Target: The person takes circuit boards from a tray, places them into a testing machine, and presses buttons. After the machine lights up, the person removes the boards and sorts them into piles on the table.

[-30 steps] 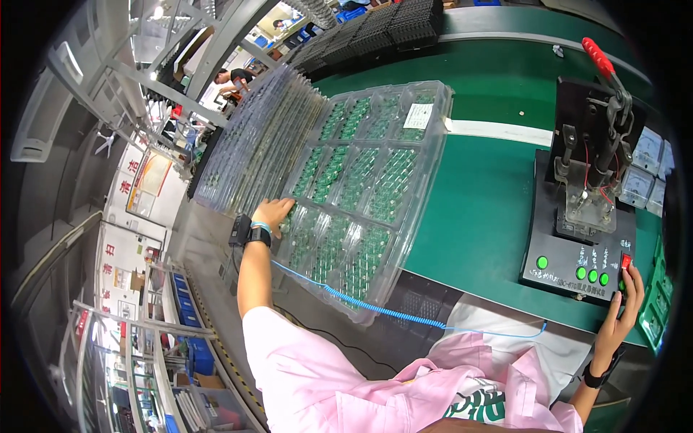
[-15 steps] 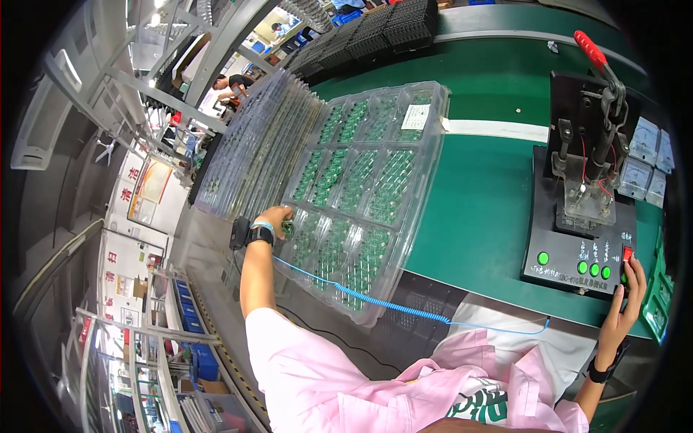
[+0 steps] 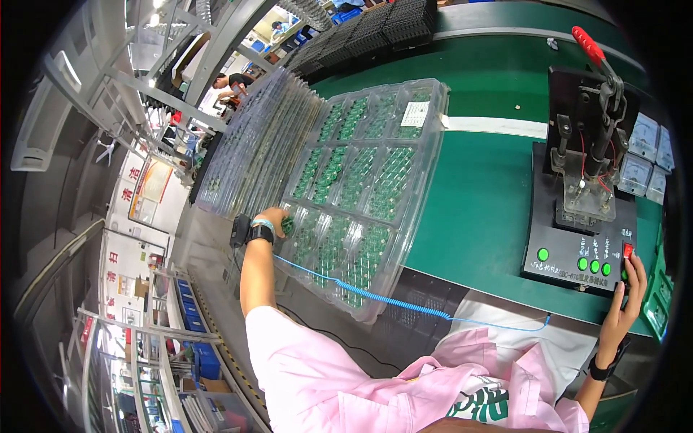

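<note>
A clear plastic tray (image 3: 431, 189) holds several rows of small green circuit boards in its compartments. At its near left corner my left hand (image 3: 270, 218) has its fingers curled on a green circuit board (image 3: 287, 226); the fingertips are partly hidden. A blue coiled cord (image 3: 390, 305) runs from the left wrist across the tray's front. To the right stands a black test fixture (image 3: 538, 216) with a red-handled toggle clamp (image 3: 590, 47). My right hand (image 3: 626, 299) rests at the fixture's front right corner, fingers stretched out beside the red switch (image 3: 627, 250) and touching nothing graspable.
Stacked clear trays (image 3: 253, 148) stand left of the open tray. Black slotted racks (image 3: 375, 36) line the back of the green table (image 3: 476, 220). Panel meters (image 3: 637, 175) lie right of the fixture, with a green plastic bin (image 3: 657, 296) nearer the right edge.
My left hand has drawn back slightly to the left, its fingers more curled at the tray corner. The right hand stays by the red switch.
</note>
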A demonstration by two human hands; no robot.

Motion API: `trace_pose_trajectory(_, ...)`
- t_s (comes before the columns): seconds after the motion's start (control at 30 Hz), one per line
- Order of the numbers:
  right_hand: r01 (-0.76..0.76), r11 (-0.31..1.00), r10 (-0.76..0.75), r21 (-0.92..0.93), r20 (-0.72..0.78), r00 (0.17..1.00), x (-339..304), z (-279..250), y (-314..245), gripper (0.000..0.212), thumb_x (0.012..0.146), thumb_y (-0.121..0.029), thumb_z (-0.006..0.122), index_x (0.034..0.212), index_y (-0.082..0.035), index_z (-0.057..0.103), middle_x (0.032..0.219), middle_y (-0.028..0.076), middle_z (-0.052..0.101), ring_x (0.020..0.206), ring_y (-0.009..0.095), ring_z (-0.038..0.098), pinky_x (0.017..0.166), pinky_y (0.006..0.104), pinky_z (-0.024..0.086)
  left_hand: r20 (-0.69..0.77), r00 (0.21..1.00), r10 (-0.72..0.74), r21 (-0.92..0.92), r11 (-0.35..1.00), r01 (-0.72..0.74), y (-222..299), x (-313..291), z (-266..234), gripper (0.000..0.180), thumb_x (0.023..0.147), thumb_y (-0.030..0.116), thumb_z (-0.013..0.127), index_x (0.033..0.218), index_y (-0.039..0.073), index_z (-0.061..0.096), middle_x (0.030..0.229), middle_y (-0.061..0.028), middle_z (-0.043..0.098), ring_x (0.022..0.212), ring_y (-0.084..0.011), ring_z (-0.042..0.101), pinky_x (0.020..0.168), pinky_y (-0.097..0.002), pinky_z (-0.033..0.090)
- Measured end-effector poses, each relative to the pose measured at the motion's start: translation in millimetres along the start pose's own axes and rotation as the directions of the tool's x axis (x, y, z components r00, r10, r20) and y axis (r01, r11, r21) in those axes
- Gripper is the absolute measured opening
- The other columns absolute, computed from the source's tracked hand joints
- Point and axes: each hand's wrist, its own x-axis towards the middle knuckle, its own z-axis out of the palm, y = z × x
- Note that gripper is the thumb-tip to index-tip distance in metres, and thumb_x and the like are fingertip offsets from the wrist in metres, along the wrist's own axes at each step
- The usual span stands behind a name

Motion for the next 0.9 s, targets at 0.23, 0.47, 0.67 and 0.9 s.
trace_pose_trajectory(0.23, 0.004, 1.0, -0.004, 0.014, -0.011, 1.0, 2.7, 0.5, -0.5, 0.035, 0.097, -0.005, 0.044, 0.13, 0.002, 0.054, 0.139, 0.016, 0.049, 0.13, 0.03, 0.045, 0.11, 0.0388, 0.031, 0.014, 0.996, -0.086, 0.013, 0.996, 0.086, 0.6, -8.8, 6.9, 0.067, 0.064, 0.024, 0.083, 0.126, 0.011, 0.059, 0.116, -0.0195, 0.065, 0.109, -0.0377, 0.06, 0.093, -0.0453, 0.05)
trace_pose_trajectory(0.47, 0.016, 1.0, -0.016, 0.001, 0.004, 1.0, 2.5, 0.4, -3.5, 0.036, 0.096, -0.004, 0.045, 0.13, 0.002, 0.054, 0.139, 0.016, 0.049, 0.131, 0.031, 0.044, 0.111, 0.0393, 0.03, -0.121, 0.976, -0.178, -0.028, 0.984, 0.176, 19.4, -23.8, 14.5, 0.054, 0.073, 0.025, 0.077, 0.123, 0.011, 0.06, 0.112, -0.0204, 0.065, 0.106, -0.037, 0.063, 0.091, -0.0452, 0.052)
trace_pose_trajectory(0.67, -0.001, 1.0, 0.001, 0.024, -0.002, 1.0, 5.6, -4.0, -15.2, 0.037, 0.094, -0.003, 0.046, 0.13, 0.002, 0.054, 0.139, 0.016, 0.049, 0.131, 0.032, 0.044, 0.111, 0.04, 0.031, -0.285, 0.913, -0.291, -0.167, 0.953, 0.252, 26.6, -53.8, 5.3, 0.053, 0.073, 0.023, 0.075, 0.121, 0.008, 0.059, 0.106, -0.0239, 0.065, 0.101, -0.0397, 0.063, 0.087, -0.0476, 0.052)
trace_pose_trajectory(0.9, -0.013, 0.998, 0.014, 0.069, -0.004, 1.0, 5.6, -5.5, -22.3, 0.038, 0.091, -0.001, 0.047, 0.128, 0.002, 0.056, 0.136, 0.017, 0.051, 0.13, 0.034, 0.045, 0.11, 0.0414, 0.032, -0.475, 0.813, -0.336, -0.287, 0.933, 0.218, 130.1, -147.4, -67.9, 0.043, 0.074, 0.019, 0.072, 0.109, 0.002, 0.056, 0.094, -0.0238, 0.065, 0.087, -0.041, 0.064, 0.074, -0.0478, 0.053)
